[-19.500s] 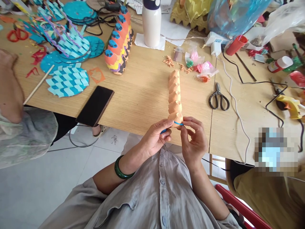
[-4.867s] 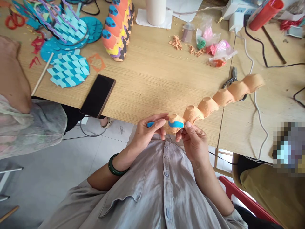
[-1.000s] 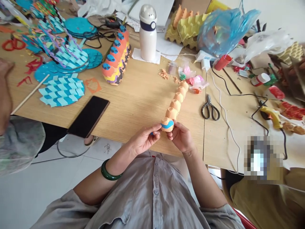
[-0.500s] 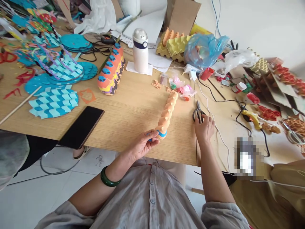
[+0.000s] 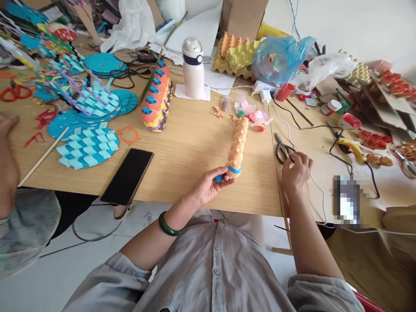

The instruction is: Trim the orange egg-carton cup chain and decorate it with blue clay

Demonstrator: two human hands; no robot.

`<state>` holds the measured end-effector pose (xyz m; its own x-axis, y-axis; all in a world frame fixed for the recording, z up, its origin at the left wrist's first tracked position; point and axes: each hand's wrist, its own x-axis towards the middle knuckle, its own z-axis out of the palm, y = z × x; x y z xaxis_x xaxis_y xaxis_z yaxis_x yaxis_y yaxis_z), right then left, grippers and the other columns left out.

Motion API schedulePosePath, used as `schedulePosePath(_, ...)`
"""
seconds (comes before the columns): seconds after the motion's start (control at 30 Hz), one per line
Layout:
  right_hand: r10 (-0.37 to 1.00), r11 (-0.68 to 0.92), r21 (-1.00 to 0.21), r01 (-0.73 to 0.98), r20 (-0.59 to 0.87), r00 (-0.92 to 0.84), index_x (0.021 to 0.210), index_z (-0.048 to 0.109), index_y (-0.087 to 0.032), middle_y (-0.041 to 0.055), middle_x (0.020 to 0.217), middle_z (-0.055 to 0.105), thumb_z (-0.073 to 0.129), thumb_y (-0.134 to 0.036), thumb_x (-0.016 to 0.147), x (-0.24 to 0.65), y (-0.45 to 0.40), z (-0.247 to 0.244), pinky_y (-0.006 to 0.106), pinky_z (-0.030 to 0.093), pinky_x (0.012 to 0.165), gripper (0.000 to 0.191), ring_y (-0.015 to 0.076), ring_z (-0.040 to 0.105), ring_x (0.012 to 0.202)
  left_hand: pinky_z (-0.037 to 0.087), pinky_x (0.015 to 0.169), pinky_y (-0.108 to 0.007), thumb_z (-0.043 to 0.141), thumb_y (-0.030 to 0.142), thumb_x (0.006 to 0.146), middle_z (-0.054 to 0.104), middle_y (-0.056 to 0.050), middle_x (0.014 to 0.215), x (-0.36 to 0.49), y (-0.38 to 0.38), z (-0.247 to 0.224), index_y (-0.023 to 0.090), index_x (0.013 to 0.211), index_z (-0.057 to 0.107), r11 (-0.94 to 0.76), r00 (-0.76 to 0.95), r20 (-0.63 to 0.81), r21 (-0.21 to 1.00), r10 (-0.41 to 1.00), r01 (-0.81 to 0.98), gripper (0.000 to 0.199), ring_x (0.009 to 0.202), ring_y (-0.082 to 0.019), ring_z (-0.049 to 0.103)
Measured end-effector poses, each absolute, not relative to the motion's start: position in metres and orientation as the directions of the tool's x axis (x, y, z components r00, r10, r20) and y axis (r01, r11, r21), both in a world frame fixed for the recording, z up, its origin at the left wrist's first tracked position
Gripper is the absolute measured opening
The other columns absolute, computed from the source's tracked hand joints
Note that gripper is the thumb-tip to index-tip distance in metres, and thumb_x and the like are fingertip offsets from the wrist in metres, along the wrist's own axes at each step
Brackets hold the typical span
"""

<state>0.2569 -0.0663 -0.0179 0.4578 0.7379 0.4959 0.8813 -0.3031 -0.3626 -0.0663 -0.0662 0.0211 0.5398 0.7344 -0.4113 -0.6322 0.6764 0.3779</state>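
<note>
My left hand (image 5: pixel 211 185) is closed around the near end of an orange, bumpy egg-carton strip (image 5: pixel 238 141), which points away from me over the table. A blue band (image 5: pixel 234 169) runs across that end, and a small blue lump (image 5: pixel 218 178), which looks like clay, shows between my fingers. On the right, my right hand (image 5: pixel 296 171) has its fingers curled at the black handles of a pair of scissors (image 5: pixel 283 148). The scissors lie on the table with blades pointing away. Part of the handles is hidden under my fingers.
A phone (image 5: pixel 128 177) and a teal woven-paper disc (image 5: pixel 89 147) lie to the left. Farther back stand a painted egg-carton piece (image 5: pixel 157 99) and a white bottle (image 5: pixel 194 73). Small clay bags (image 5: pixel 258 117) and a white cable (image 5: pixel 313 182) are nearby. Another person's arm (image 5: pixel 7 169) is at far left.
My view has shifted slightly, so most things sit farther right. Both hands keep their places at the strip and the scissors. Another person's arm has come into view at the left.
</note>
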Motion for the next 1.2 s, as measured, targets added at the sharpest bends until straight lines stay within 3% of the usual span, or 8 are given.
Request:
schedulePosePath(0.1, 0.689, -0.25, -0.464, 0.85, 0.532, 0.493, 0.095, 0.073, -0.022, 0.0117, 0.11, 0.073, 0.05, -0.02, 0.087, 0.232, -0.076, -0.023, 0.042, 0.053, 0.09, 0.024, 0.0279, 0.062, 0.105, 0.067, 0.08, -0.027, 0.07, 0.011, 0.087, 0.061, 0.0, 0.065, -0.071, -0.061, 0.018, 0.007, 0.071, 0.069, 0.702, 0.56, -0.426, 0.37, 0.71, -0.609, 0.016, 0.063, -0.007, 0.061)
schedulePosePath(0.17, 0.718, -0.2, -0.608, 0.768, 0.443, 0.537, 0.09, 0.074, -0.022, 0.0088, 0.1, 0.074, 0.053, -0.017, 0.085, 0.223, -0.079, -0.023, 0.036, 0.053, 0.08, 0.022, 0.0235, 0.064, 0.092, 0.067, 0.082, -0.027, 0.069, 0.011, 0.087, 0.062, 0.0, 0.065, -0.076, -0.058, 0.014, 0.008, 0.072, 0.069, 0.712, 0.57, -0.428, 0.378, 0.702, -0.592, 0.015, 0.064, -0.007, 0.062)
schedulePosePath(0.27, 0.748, -0.135, -0.854, 0.503, 0.245, 0.617, 0.082, 0.077, -0.021, 0.0054, 0.086, 0.073, 0.059, -0.012, 0.08, 0.223, -0.076, -0.021, 0.031, 0.048, 0.072, 0.019, 0.0168, 0.061, 0.076, 0.065, 0.083, -0.028, 0.071, 0.011, 0.083, 0.066, -0.002, 0.07, -0.083, -0.056, 0.007, 0.008, 0.078, 0.071, 0.73, 0.611, -0.4, 0.396, 0.683, -0.556, 0.007, 0.069, -0.008, 0.065)
schedulePosePath(0.37, 0.714, -0.112, -0.946, 0.306, 0.138, 0.686, 0.082, 0.077, -0.018, 0.0046, 0.076, 0.07, 0.058, -0.01, 0.081, 0.227, -0.072, -0.018, 0.027, 0.041, 0.059, 0.021, 0.0116, 0.055, 0.062, 0.064, 0.086, -0.03, 0.077, 0.015, 0.08, 0.07, -0.002, 0.076, -0.088, -0.056, 0.001, 0.009, 0.084, 0.073, 0.734, 0.643, -0.363, 0.428, 0.674, -0.527, 0.008, 0.076, -0.011, 0.067)
schedulePosePath(0.6, 0.657, -0.022, -0.99, 0.142, 0.093, 0.748, 0.081, 0.075, -0.017, 0.0027, 0.069, 0.067, 0.054, -0.01, 0.083, 0.222, -0.073, -0.01, 0.023, 0.04, 0.051, 0.022, 0.0079, 0.054, 0.054, 0.062, 0.083, -0.03, 0.083, 0.023, 0.076, 0.07, -0.001, 0.075, -0.089, -0.06, -0.004, 0.012, 0.082, 0.072, 0.727, 0.686, -0.312, 0.504, 0.657, -0.466, 0.016, 0.076, -0.01, 0.066)
schedulePosePath(0.9, 0.648, 0.019, -0.991, 0.134, 0.114, 0.753, 0.076, 0.076, -0.017, 0.0013, 0.063, 0.068, 0.064, -0.021, 0.079, 0.223, -0.069, -0.014, 0.019, 0.04, 0.046, 0.013, 0.0068, 0.053, 0.05, 0.061, 0.084, -0.029, 0.091, 0.026, 0.068, 0.067, 0.003, 0.072, -0.088, -0.062, -0.005, 0.013, 0.083, 0.07, 0.733, 0.699, -0.308, 0.509, 0.645, -0.452, 0.029, 0.072, -0.008, 0.064)
schedulePosePath(1.2, 0.627, -0.011, -0.989, 0.147, 0.108, 0.772, 0.074, 0.076, -0.018, 0.0016, 0.063, 0.069, 0.064, -0.021, 0.08, 0.226, -0.067, -0.017, 0.02, 0.041, 0.043, 0.013, 0.0088, 0.054, 0.051, 0.059, 0.081, -0.028, 0.092, 0.033, 0.071, 0.065, 0.003, 0.073, -0.088, -0.061, -0.005, 0.014, 0.079, 0.067, 0.738, 0.706, -0.307, 0.506, 0.638, -0.446, 0.032, 0.072, -0.008, 0.062)
